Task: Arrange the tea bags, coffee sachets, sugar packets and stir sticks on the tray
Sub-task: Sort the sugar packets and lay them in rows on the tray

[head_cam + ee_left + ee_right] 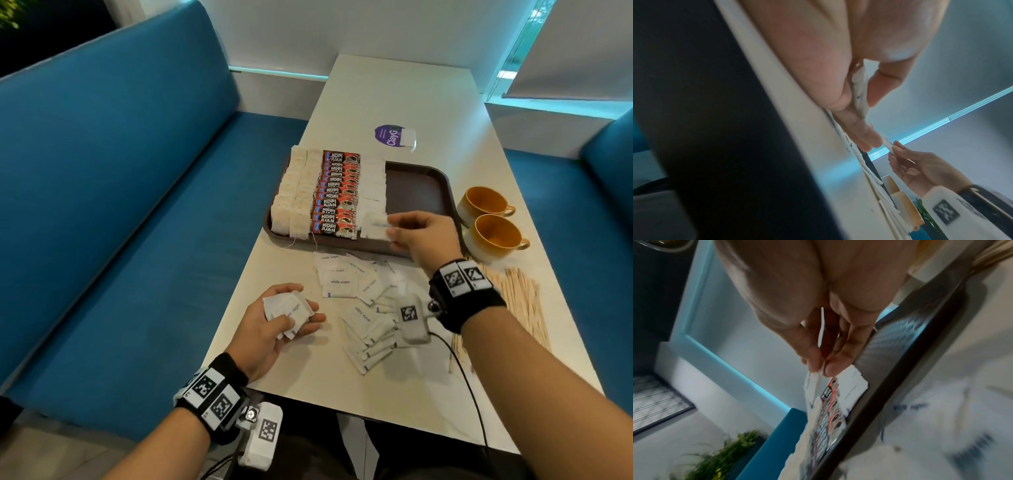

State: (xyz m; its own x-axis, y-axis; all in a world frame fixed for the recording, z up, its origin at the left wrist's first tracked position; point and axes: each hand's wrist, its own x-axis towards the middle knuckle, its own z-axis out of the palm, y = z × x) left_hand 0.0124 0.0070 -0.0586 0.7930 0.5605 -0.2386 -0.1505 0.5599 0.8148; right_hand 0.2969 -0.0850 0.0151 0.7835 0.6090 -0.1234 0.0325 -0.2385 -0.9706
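A brown tray (424,178) holds rows of tea bags (291,202), red coffee sachets (339,198) and white sugar packets (371,181). My right hand (394,233) pinches one sugar packet (375,224) at the near end of the sugar row; the pinch also shows in the right wrist view (821,368). My left hand (294,318) holds a small stack of sugar packets (289,310) above the table's near left edge, seen edge-on in the left wrist view (859,91). Loose sugar packets (363,298) lie on the table. Wooden stir sticks (517,301) lie to the right.
Two orange-lined cups (489,219) stand right of the tray. A purple round sticker with a small packet (394,135) lies beyond it. The tray's right half is bare. A blue bench (120,205) runs along the table's left side.
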